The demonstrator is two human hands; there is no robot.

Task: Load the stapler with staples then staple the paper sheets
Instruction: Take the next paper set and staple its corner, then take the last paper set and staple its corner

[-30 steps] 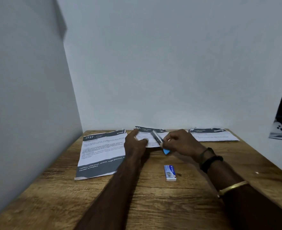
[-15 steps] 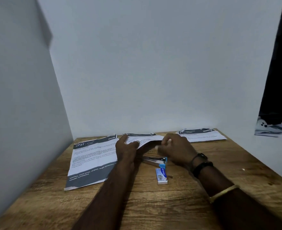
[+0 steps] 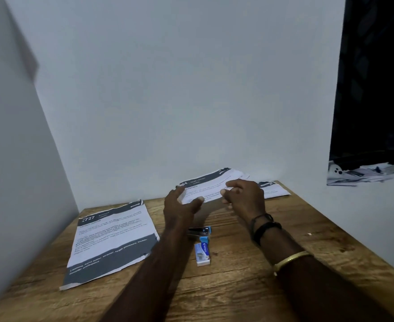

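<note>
Both hands hold a set of printed paper sheets (image 3: 211, 184) lifted above the back of the wooden table (image 3: 249, 275). My left hand (image 3: 179, 205) grips their left edge, thumb on top. My right hand (image 3: 242, 194) pinches their right side. Below my hands lies the small metal stapler with blue ends (image 3: 199, 232), flat on the table. A little blue-and-white staple box (image 3: 202, 254) rests just in front of it.
One printed sheet with dark bands (image 3: 112, 240) lies flat at the left. Another sheet (image 3: 272, 189) lies at the back right corner. White walls close in on the left and behind. A ledge with clutter (image 3: 358, 173) sits at the right.
My right hand put the stapler down on the table, then joined my left hand on the middle sheets. Both hands have lifted the sheets off the table.
</note>
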